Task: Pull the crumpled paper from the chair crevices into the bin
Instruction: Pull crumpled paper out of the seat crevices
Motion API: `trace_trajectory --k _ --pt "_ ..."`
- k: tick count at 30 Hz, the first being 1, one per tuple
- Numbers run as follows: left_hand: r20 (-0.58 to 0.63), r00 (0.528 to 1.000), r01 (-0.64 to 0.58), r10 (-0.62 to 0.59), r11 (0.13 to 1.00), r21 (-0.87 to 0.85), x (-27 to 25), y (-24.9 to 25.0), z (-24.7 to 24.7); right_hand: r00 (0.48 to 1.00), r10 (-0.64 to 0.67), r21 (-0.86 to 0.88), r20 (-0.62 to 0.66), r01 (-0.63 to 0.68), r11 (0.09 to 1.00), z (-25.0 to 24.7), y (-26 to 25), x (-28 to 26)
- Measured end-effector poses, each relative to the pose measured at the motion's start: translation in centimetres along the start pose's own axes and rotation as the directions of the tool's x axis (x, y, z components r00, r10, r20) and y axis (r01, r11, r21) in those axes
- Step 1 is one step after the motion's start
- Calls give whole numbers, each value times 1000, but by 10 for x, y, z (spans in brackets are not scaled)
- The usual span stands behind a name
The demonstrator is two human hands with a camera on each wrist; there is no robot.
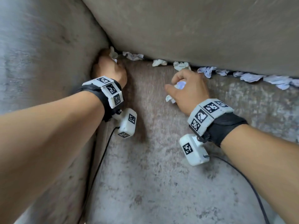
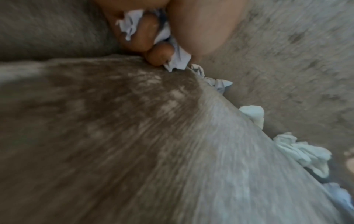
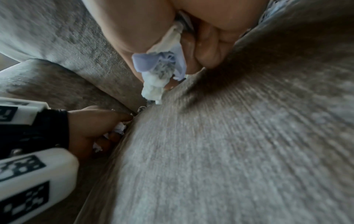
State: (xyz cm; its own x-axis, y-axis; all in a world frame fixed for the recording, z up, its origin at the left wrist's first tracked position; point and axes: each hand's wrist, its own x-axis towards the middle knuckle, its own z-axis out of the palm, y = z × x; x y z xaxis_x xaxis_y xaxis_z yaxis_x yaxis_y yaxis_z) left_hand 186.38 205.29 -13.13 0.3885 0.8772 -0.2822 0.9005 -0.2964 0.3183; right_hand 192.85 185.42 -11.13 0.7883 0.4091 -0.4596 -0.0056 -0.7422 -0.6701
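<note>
Both hands are curled around paper. The left hand [image 1: 111,68] is pushed into the corner where the armrest [image 1: 48,54] meets the backrest [image 1: 194,29], its fingers [image 2: 160,54] closed on a white wad [image 2: 178,57] right at the mouth of the gap; the placement suggests it is digging out a piece wedged deep there. The right hand [image 1: 187,88] sits on the seat cushion [image 1: 161,159], just short of the crevice, with a bunched clump of crumpled paper [image 1: 178,86] gripped in its palm and spilling out below the thumb. Probably it is hoarding pulled pieces so that both hands can carry a load to the bin in one go.

Beyond the right hand, more crumpled pieces [image 1: 252,77] line the crevice between seat and backrest, running off to that hand's far side, and a few [image 1: 132,55] sit between the two hands. No bin shows in any view.

Wrist bands [image 1: 208,113] and small camera housings [image 1: 192,149] carry black-and-white square marker patterns; no readable words, brands or labels appear anywhere.
</note>
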Motion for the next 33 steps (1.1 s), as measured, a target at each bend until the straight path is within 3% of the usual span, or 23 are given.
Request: trace_trajectory --k 7,11,14,21,28,33 --pt "-12 993 118 -117 990 81 3 3 2 999 -11 -21 30 11 1000 2 -3 4" --pt "23 997 66 -68 994 88 -3 3 -4 999 -28 5 36 28 1000 7 -13 9" --pt "70 997 45 -45 999 0 -22 2 -15 999 -23 33 28 22 999 17 -26 15" --pt "237 966 158 -108 967 -200 -65 -29 -31 994 60 95 -88 -51 994 60 -60 37" --pt "260 962 152 -80 951 -269 -75 -55 -37 959 181 47 -219 -175 983 93 -80 51" --pt "226 973 127 -48 927 -352 -74 -69 -34 957 203 -14 -208 -210 978 95 -79 65"
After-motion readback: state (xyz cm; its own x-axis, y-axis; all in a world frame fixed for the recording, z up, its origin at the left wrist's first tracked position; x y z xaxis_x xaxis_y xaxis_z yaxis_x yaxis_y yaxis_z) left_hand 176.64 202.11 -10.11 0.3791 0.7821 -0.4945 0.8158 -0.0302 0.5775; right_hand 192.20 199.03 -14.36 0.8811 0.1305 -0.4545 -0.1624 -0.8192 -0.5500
